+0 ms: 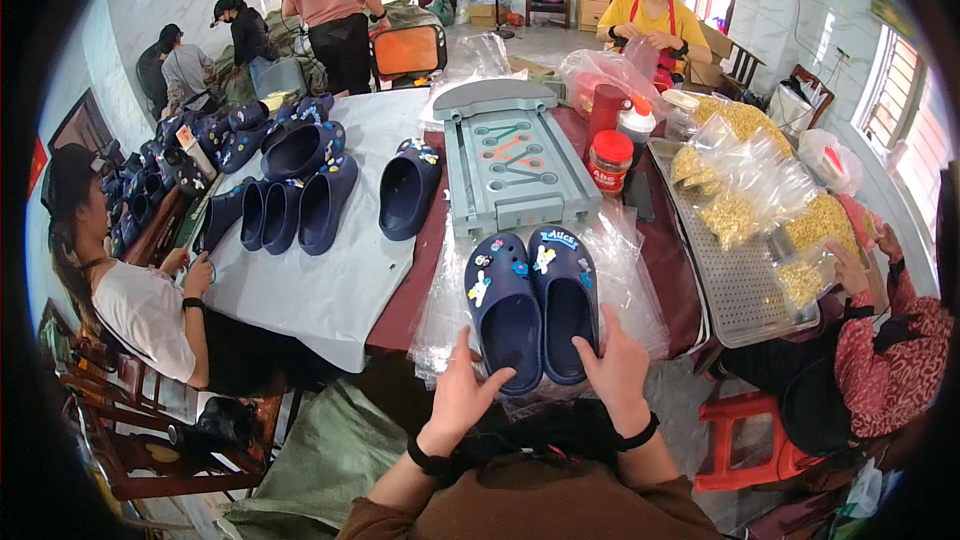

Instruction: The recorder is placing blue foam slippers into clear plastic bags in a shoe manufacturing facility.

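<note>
A pair of navy blue clogs (505, 340) with colourful charms on the toes sits side by side in front of me, toes pointing away. My left hand (462, 390) grips the left clog near its heel, the thumb over the inner rim. On the other side, my right hand (615, 368) holds the right clog (566, 335) the same way, fingers along its outer side. Beneath the pair lie clear plastic bags (435, 310). Just beyond the toes stands a grey plastic case (520, 175) with green, orange and grey shapes on top.
More navy clogs (325, 200) stand on white sheeting (290, 295) at left, where a co-worker (150, 315) sits. On the right, a perforated metal tray (735, 285) carries bagged yellow pieces beside another person's hands. A red-lidded jar (610, 162) is near the case; a red stool (745, 440) stands lower right.
</note>
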### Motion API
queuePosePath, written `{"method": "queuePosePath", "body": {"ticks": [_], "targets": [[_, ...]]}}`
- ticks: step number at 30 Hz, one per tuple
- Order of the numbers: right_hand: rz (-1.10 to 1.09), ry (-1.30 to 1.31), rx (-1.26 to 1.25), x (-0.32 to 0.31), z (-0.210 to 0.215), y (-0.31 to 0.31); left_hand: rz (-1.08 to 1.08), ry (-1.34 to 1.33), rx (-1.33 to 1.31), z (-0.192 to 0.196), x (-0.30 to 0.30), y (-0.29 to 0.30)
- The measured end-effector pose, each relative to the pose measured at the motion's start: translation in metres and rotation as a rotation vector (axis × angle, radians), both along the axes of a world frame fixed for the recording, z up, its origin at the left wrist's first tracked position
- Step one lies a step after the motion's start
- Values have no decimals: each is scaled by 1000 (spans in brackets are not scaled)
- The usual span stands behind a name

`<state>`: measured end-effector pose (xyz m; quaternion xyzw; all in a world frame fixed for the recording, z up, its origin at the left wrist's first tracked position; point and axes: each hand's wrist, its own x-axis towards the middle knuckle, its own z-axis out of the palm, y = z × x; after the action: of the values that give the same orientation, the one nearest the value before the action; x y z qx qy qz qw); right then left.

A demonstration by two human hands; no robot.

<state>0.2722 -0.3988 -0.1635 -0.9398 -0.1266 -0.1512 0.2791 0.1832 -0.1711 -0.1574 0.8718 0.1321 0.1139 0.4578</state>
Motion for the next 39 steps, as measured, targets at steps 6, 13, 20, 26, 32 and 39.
{"method": "queuePosePath", "body": {"ticks": [6,13,20,26,32,39], "targets": [[43,-45,-178,-3,-20,1,-162,108,-45,-48,2,11],[124,-221,-26,-7,-38,-5,-108,127,65,-59,-1,7],[101,-112,68,-8,-40,-7,-125,82,86,-57,-3,8],[99,-130,88,-7,-37,-6,-161,161,22,-33,-3,7],[93,-63,173,-10,-35,-5,-173,153,48,-39,-5,11],[114,-97,187,-8,-38,-9,-136,233,-55,-9,-12,5]]}}
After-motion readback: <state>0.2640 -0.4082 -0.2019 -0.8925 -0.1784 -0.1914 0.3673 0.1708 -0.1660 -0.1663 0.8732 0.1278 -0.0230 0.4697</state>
